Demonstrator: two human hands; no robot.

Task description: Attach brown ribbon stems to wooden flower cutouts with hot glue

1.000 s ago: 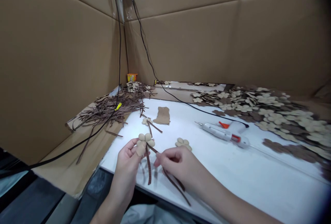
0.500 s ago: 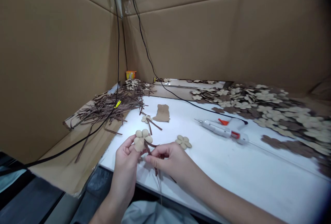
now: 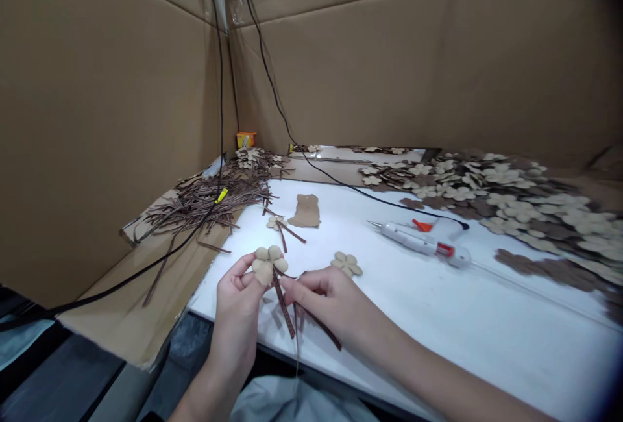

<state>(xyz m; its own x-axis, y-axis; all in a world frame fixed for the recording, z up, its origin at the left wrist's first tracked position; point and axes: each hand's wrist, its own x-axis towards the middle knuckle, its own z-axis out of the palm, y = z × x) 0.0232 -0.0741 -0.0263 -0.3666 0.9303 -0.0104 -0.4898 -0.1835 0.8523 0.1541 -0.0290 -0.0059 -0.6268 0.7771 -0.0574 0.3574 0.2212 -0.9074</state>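
Far left, you've got a pile of thin brown strips on the cardboard, so tangled that single strips are hard to pick out, with a yellow tag on the black cord crossing it. An orange box sits behind, its print too small to read. Your left hand is clamped on a beige flower over the near left part of the white board, thumb on a lower petal; your fingers hide most of its back. Two brown strips hang from the flower's middle, the nearer one in plain view, the other partly behind your right hand. That hand's thumb and fingertips are together by the strips, but I can't tell exactly what's pinched in there. A thin pale thread hangs below and gets lost against the grey cloth. Just past your hands are a small flower with strips and a torn cardboard piece. Another beige flower lies just beyond your right hand. Further right there's a white glue gun with an orange trigger, then a big heap of beige and brown flowers, blurry and dark toward the right edge.
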